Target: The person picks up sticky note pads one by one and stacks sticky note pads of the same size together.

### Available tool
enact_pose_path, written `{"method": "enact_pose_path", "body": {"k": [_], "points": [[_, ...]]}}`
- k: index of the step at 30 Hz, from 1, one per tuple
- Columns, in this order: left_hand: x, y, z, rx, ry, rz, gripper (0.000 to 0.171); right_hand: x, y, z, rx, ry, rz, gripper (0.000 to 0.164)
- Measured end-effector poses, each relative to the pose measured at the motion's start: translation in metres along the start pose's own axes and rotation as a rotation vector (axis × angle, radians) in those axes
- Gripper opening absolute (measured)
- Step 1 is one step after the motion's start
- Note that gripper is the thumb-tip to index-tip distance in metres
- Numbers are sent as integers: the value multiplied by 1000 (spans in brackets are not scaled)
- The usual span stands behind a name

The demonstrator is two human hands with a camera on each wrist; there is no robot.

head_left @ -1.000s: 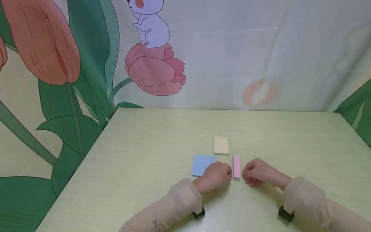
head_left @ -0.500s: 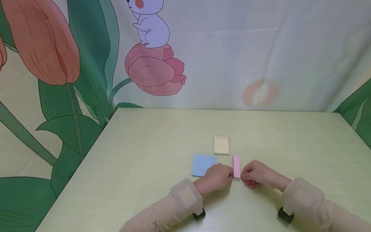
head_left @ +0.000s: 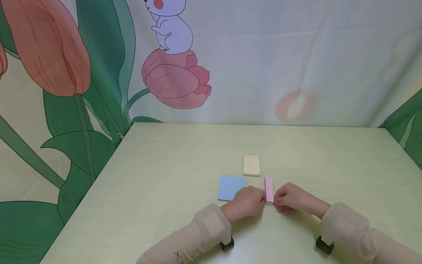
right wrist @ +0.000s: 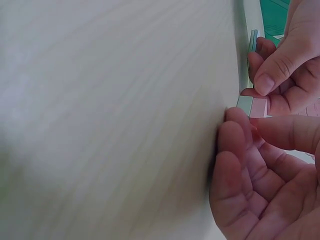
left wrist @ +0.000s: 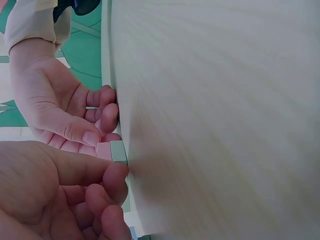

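Note:
A narrow strip-shaped block (head_left: pixel 268 187), pink on top with a pale green layer beneath, lies on the table between the two hands. From its left side the left hand (head_left: pixel 248 201) holds its near end with thumb and curled fingertips. Opposite, the right hand (head_left: pixel 292 198) has its thumb and bent fingers at the right side of the same end. Both wrist views show the pink layer (left wrist: pixel 104 150) and green layer (right wrist: pixel 244 104) squeezed between the facing fingertips. A blue square pad (head_left: pixel 229 187) lies left of the strip, its lower right corner hidden behind the left hand.
A cream rectangular pad (head_left: pixel 251 165) lies farther back, behind the gap between blue pad and strip. The pale table (head_left: pixel 165 157) ends at a cloth backdrop (head_left: pixel 250 73) printed with tulips and a white animal. Black wrist devices (head_left: pixel 324 245) hang under both sleeves.
Both hands have closed in on the strip from either side, the right moving slightly left and the left slightly right. The strip has tilted a little. The blue and cream pads stay put.

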State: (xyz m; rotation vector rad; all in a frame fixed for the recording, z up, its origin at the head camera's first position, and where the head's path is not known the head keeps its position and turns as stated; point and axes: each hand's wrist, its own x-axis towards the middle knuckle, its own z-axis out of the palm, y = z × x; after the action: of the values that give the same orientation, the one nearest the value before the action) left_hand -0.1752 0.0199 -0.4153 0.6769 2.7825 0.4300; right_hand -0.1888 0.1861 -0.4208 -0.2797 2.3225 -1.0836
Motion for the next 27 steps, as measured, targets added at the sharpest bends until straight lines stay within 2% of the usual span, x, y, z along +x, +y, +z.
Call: {"method": "enact_pose_path", "body": {"k": [5, 9, 12, 15, 20, 24, 27], "points": [[2, 0, 0, 11, 7, -10, 25, 0, -1, -1, -9, 0, -3, 15], [7, -2, 0, 31, 52, -33, 23, 2, -2, -5, -42, 32, 10, 14], [14, -5, -3, 13, 92, -39, 21, 5, -5, -9, -23, 80, 24, 16], [19, -6, -5, -40, 103, -41, 9, 8, -7, -12, 64, 135, 34, 28], [22, -6, -5, -170, 64, -42, 45, 12, -7, -13, 248, 194, 29, 42], [22, -6, -2, -268, 20, -51, 46, 12, -7, -13, 359, 182, 27, 44], [22, -7, -2, -308, -4, -61, 48, 12, -6, -12, 398, 170, 33, 46]]}}
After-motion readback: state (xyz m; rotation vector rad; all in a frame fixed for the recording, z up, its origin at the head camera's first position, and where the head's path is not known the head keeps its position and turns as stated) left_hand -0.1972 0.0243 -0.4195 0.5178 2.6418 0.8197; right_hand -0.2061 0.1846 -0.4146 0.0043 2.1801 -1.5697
